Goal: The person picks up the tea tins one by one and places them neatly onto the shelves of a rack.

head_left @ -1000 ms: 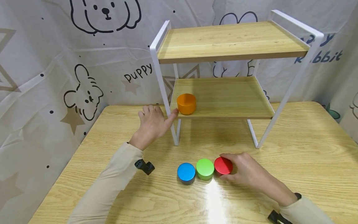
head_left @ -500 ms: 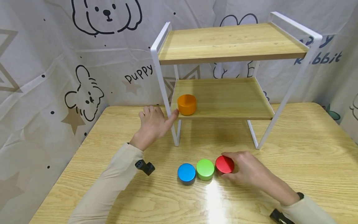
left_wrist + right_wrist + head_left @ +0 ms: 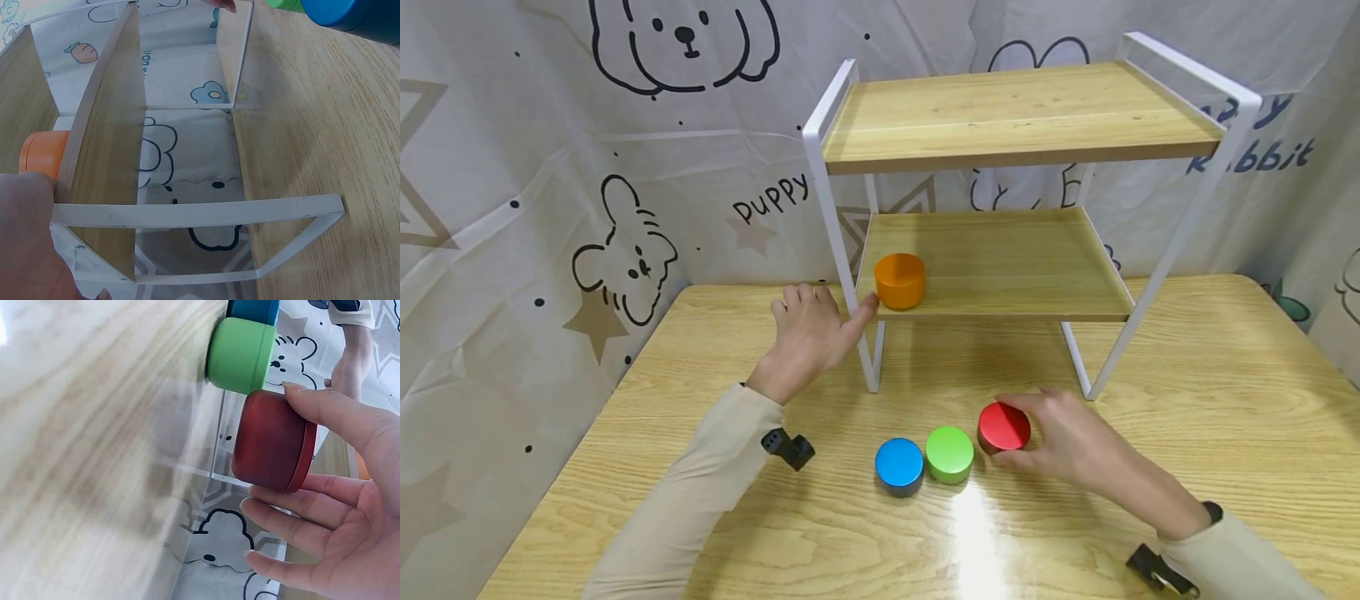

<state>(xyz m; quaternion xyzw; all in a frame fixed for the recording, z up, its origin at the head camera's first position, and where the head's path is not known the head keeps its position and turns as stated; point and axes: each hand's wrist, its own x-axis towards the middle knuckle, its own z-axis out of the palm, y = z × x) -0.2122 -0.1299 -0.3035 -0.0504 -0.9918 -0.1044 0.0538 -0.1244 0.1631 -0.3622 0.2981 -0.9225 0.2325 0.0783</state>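
Observation:
My right hand (image 3: 1078,442) pinches a round red tin (image 3: 1004,427) between thumb and fingers. In the right wrist view the red tin (image 3: 275,440) appears raised off the table, its lidded end toward the palm. A green tin (image 3: 950,455) and a blue tin (image 3: 899,466) stand side by side to its left. My left hand (image 3: 808,333) rests at the left post of a two-tier shelf (image 3: 985,267), thumb stretched across the post, other fingers outside it. The thumb tip lies close to an orange tin (image 3: 900,281) on the lower tier; whether they touch is unclear.
The upper wooden tier (image 3: 1022,108) overhangs the lower one, between white metal side frames (image 3: 1187,208). The shelf stands on a wood-grain table (image 3: 760,517). A printed cloth (image 3: 512,250) hangs behind and to the left.
My right hand has moved the red tin away from the green tin, slightly right and farther from me, and it appears to have risen. My left hand and the other tins have stayed put.

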